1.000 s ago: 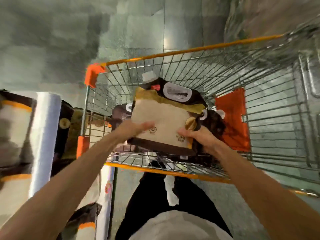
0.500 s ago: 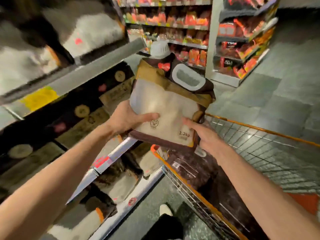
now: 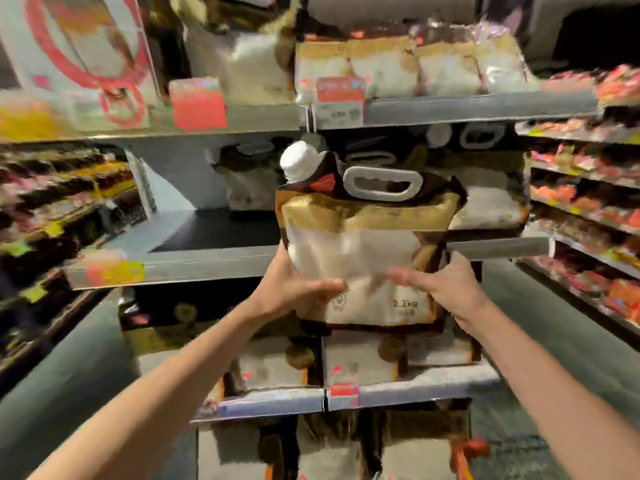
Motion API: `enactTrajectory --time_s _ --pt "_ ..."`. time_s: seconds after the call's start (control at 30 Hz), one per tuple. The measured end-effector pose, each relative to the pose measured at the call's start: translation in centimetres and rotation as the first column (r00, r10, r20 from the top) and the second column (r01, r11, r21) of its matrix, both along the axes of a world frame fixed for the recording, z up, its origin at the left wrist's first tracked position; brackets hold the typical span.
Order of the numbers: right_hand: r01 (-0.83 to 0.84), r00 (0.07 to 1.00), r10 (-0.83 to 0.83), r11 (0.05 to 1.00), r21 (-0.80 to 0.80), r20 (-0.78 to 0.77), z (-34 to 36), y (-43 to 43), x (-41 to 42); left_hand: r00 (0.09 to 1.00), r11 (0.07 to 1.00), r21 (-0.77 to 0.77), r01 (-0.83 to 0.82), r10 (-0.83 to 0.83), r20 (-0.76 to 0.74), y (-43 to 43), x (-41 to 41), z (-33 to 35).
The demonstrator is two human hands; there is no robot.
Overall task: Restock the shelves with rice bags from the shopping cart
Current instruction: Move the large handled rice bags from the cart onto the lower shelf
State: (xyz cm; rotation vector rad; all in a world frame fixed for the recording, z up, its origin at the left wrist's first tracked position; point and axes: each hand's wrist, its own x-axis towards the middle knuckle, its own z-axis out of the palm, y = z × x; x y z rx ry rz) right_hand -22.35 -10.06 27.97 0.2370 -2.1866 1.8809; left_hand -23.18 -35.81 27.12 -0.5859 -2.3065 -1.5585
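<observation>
L hand (image 3: 298, 288), R hand (image 3: 446, 289) grip rice bag (image 3: 363, 237); shelved bags (image 3: 491, 207) behind.

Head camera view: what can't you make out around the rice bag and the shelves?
All in the head view:
Fingers of left hand and right hand: hidden behind rice bag.
shelf labels: motion-blurred, unreadable.
Stock on middle shelf behind the bag: covered by it.
Print under the bag's 2.2kg mark: too small, blurred.

One camera sits on the person's head. It looks straight ahead at the shelves (image 3: 214, 268), from very near. The left arm (image 3: 166, 382) and the right arm (image 3: 554, 393) reach in from the bottom corners toward a bag (image 3: 363, 251) in the middle.
</observation>
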Motion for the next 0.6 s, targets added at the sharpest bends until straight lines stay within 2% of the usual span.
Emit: enactTrajectory --time_s 0.13,0.3,0.5,0.6 --pt "-0.11 0.985 0.116 0.992 0.054 -0.132 2.3 -5.3 -2.7 0.996 0.997 0.05 -0.059 0.062 -0.061 -5.0 -1.2 1.2" --pt "-0.066 0.96 0.099 0.989 0.134 -0.26 4.1 -11.1 -7.6 0.981 0.986 0.101 -0.13 0.143 -0.128 -11.7 -4.4 2.7" --pt "-0.152 0.944 0.162 0.987 0.057 -0.287 4.6 -16.7 -13.5 0.923 0.95 0.073 -0.303 0.312 -0.225 -17.4 -7.2 4.0" --pt "-0.151 0.956 0.154 0.988 0.033 -0.251 4.6 -19.9 -13.7 0.862 0.898 0.043 -0.438 0.433 -0.263 -19.4 -8.7 4.4"
